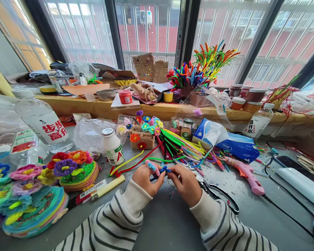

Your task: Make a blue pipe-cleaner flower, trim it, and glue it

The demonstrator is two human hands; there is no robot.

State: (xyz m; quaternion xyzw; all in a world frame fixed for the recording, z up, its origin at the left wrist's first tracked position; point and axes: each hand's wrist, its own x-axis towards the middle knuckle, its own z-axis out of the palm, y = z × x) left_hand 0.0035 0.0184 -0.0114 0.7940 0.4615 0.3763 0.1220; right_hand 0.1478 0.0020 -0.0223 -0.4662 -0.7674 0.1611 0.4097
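At the far left of the worktop [170, 226], fuzzy flowers [65, 167] lie with coiled, many-coloured discs [43, 211], and a large clear bottle [48, 122] stands behind them. Just right of the discs lies a yellow-handled tool [111, 187]; beyond it stands a white bottle [113, 150], with a basket [150, 142] of small flowers farther back.

The left hand [148, 179] is mostly curled, its thumb and index finger brought together on a dark blue piece [164, 169]. A pink-and-blue piece [152, 166] sits up at its fingers; I cannot tell whether it is gripped or slipped over one. The dark blue piece is between the two hands, near the middle of the worktop and in front of the basket, small and partly hidden by the fingertips.

The right hand [184, 183] pinches the other end of it, thumb and index finger nearly meeting, the remaining fingers folded in. Behind this hand spreads a bundle of pipe cleaners [183, 143]; scissors [206, 187] lie just beside it, partly covered. Farther right come a blue tissue pack [237, 146], a pink glue gun [247, 174] with its cord, then a phone [290, 163] and a white bar [300, 183].
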